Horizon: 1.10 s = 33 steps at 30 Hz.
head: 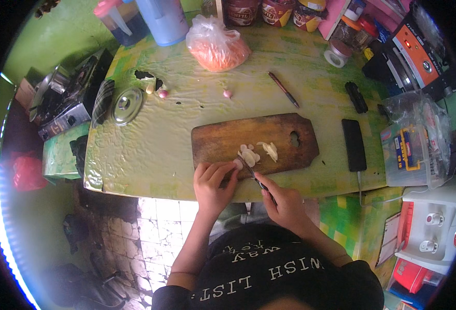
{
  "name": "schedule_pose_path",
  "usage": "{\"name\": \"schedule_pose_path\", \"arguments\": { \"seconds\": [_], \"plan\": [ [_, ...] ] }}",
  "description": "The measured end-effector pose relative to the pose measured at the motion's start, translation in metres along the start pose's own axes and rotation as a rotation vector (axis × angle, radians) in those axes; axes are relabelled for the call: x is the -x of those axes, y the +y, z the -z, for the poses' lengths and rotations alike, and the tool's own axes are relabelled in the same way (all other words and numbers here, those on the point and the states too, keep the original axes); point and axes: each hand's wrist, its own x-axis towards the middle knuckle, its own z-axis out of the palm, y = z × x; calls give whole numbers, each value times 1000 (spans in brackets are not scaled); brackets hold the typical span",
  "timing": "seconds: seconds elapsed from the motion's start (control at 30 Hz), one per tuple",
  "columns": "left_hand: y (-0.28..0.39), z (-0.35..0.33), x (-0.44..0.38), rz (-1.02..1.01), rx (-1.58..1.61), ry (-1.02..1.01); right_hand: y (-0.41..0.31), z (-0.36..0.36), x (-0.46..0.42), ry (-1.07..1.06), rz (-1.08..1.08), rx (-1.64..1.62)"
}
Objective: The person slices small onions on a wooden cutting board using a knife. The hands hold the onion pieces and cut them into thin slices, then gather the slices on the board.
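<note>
On the wooden cutting board [220, 141], my left hand [214, 182] pinches a peeled shallot [238, 162] near the front edge. A small knife [257, 178] is gripped in my right hand [282, 195], its blade against the shallot. Just beyond the blade lie several pale round slices [248, 155]. A separate little pile of cream-coloured slivers [270, 150], perhaps garlic, rests to their right. Farther back on the table are a single shallot [227, 93], another shallot [163, 93] and a garlic clove [149, 89].
A steel lid [128, 106] lies at the left, near a gas stove [73, 97]. Behind the board stand a bag of orange shreds [218, 48] and a blue pitcher [161, 21]. A pen [283, 90], a phone [354, 145] with a cable and a plastic box [410, 155] occupy the right.
</note>
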Motion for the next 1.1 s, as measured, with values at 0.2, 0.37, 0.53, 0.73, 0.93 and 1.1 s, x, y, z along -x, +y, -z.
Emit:
{"name": "schedule_pose_path", "arguments": {
  "seconds": [0.2, 0.37, 0.53, 0.73, 0.93, 1.1],
  "plan": [
    [1, -1, 1, 9, -20, -6, 2, -3, -1, -1, 11, 9],
    [4, -1, 0, 44, -3, -14, 2, -2, -3, -4, 42, 39],
    [5, 0, -1, 24, -14, -9, 0, -1, -5, -19, 43, 57],
    [5, 0, -3, 25, -7, -18, -3, -3, -6, -18, 41, 75],
    [4, -1, -3, 21, -5, -9, -8, 0, -6, -31, 28, 86],
    [4, -2, -3, 23, -2, -14, -10, -4, -5, -42, 24, 113]
  ]
}}
